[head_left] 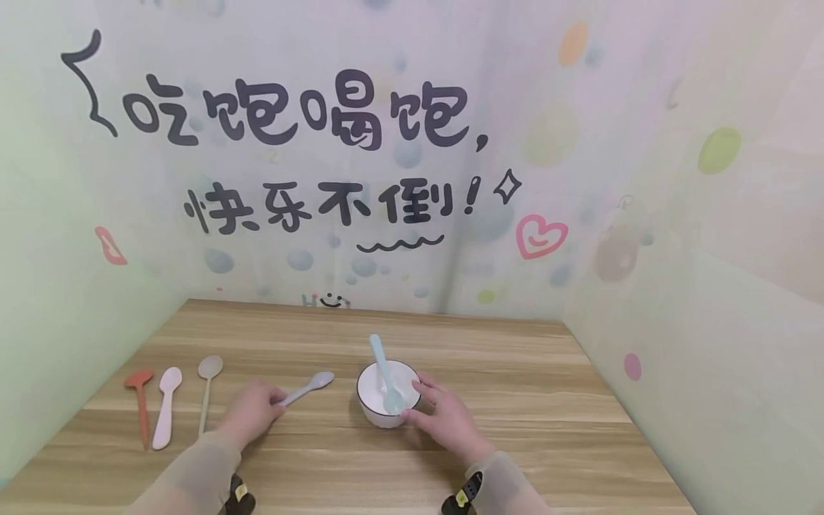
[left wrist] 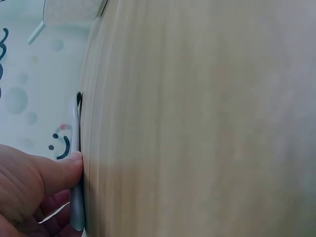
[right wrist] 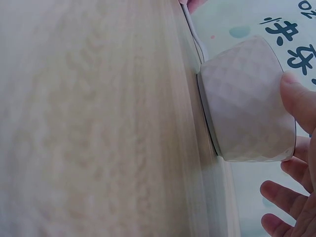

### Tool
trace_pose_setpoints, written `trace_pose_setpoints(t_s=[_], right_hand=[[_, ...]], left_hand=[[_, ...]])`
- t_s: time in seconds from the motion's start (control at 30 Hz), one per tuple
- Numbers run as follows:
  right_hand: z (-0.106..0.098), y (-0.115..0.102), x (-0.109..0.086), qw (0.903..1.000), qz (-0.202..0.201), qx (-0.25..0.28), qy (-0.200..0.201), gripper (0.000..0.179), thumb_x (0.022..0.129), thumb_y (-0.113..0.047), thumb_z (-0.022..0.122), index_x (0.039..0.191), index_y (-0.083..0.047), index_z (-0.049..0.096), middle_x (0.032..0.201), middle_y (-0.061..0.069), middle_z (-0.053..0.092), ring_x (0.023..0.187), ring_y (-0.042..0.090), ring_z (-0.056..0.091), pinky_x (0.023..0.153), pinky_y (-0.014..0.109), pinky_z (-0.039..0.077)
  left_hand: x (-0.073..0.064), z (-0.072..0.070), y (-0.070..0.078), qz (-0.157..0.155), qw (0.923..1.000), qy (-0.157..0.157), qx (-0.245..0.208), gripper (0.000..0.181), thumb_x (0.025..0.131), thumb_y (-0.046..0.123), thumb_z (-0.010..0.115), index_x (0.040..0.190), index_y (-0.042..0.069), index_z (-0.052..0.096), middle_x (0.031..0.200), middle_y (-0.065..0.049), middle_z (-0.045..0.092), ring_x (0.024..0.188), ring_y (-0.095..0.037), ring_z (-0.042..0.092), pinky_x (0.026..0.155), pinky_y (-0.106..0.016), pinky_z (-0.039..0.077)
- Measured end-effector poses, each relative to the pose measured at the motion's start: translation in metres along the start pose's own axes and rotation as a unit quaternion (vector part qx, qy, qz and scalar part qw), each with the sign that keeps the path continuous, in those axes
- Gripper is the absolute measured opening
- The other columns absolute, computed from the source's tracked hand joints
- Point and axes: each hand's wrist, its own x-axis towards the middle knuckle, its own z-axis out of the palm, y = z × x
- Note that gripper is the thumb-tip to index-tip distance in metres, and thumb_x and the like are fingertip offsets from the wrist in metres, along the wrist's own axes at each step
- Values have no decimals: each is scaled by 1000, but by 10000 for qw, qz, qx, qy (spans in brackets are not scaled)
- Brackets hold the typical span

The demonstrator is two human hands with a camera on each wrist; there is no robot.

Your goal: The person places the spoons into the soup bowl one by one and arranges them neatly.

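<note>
My left hand [head_left: 254,409] pinches the handle of a pale greyish-purple spoon [head_left: 315,381] between thumb and fingers. The spoon lies low along the tabletop, bowl end pointing right; in the left wrist view the thumb presses on the spoon [left wrist: 75,128]. A white bowl [head_left: 380,418] with a dark rim stands to its right, and a light blue spoon [head_left: 380,357] leans inside with its handle over the far rim. My right hand [head_left: 450,422] holds the bowl's right side, thumb at the near rim. Seen by the right wrist camera, the bowl [right wrist: 247,103] has a faceted outer wall.
On the left of the wooden table [head_left: 335,472] lie an orange-red spoon-like utensil [head_left: 141,408], a pale pink spoon [head_left: 166,408] and a beige spoon [head_left: 207,379], whose handle end is close to the left forearm. Printed walls [head_left: 412,272] enclose the table's back and sides.
</note>
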Motion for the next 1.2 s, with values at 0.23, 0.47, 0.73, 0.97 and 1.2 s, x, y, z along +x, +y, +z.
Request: trace_pose_setpoints(t_s=[0.23,0.47,0.73,0.97,1.2], right_hand=[[-1,-2,0,9999,107,97,-59,65,85,-40,71,137,-5,53,148,8,42,134,33,39,106,52,32],[-1,-2,0,9999,102,111,-79,65,85,-40,71,137,-5,52,149,8,41,134,34,39,106,52,32],[0,-1,1,9999,26,114,-25,67,85,-42,71,137,-4,52,148,8,42,134,33,40,106,52,32],[-1,-1,0,9999,41,126,-43,67,85,-42,71,137,-4,52,149,7,41,134,33,39,106,51,32],[-1,0,-1,9999,-18,104,-43,69,84,-44,71,137,-4,52,149,7,41,134,34,39,105,52,33]], left_hand=[[-8,3,9,-64,9999,-95,-71,15,82,6,71,97,1,71,93,-7,63,88,-27,59,80,-49,46],[-16,5,16,27,9998,-161,-70,13,81,7,72,94,4,72,88,-4,59,83,-21,57,79,-48,47],[-20,7,17,48,9999,-153,5,11,79,12,75,90,8,73,85,-1,55,77,-16,53,73,-42,47],[-21,8,18,109,9998,-167,-35,13,77,13,78,88,10,71,84,1,57,77,-15,54,72,-41,47],[-21,6,21,207,9994,-191,205,9,78,14,77,82,12,69,81,2,59,75,-13,55,72,-41,48]])
